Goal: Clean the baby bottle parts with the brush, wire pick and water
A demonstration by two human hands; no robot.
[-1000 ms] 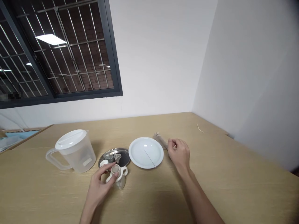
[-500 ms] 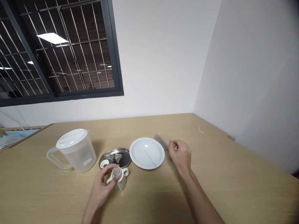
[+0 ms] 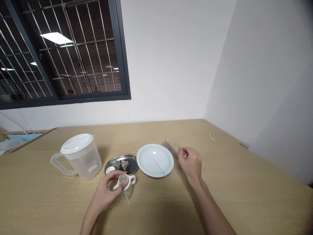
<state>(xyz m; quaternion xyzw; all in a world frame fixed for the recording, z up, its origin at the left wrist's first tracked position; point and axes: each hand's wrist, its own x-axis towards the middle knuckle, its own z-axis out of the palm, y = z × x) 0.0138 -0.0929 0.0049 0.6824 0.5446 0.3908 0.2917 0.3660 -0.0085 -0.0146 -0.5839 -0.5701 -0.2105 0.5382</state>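
Note:
My left hand [image 3: 107, 191] is closed round the top of a small baby bottle [image 3: 127, 189] with a white two-handled collar and a see-through body. Its open mouth faces up toward me. My right hand [image 3: 191, 162] is closed on the handle end of a bottle brush [image 3: 171, 148], whose greyish-brown bristles point away to the left, just beyond the plate's right rim. Behind the bottle lies an oval metal tray [image 3: 133, 166] bearing a white ring-shaped part [image 3: 110, 169], a clear nipple [image 3: 124, 164] and another clear piece [image 3: 114, 163].
A white plate [image 3: 146, 163] with a thin straight rod [image 3: 158, 165] across it sits between my hands. A lidded plastic pitcher [image 3: 84, 160] stands at the left. A short pale strand [image 3: 212, 137] lies at the back right of the wooden table [image 3: 156, 205], before the walls.
The whole view has shifted very slightly. Both hands keep their hold, and nothing on the table has visibly moved.

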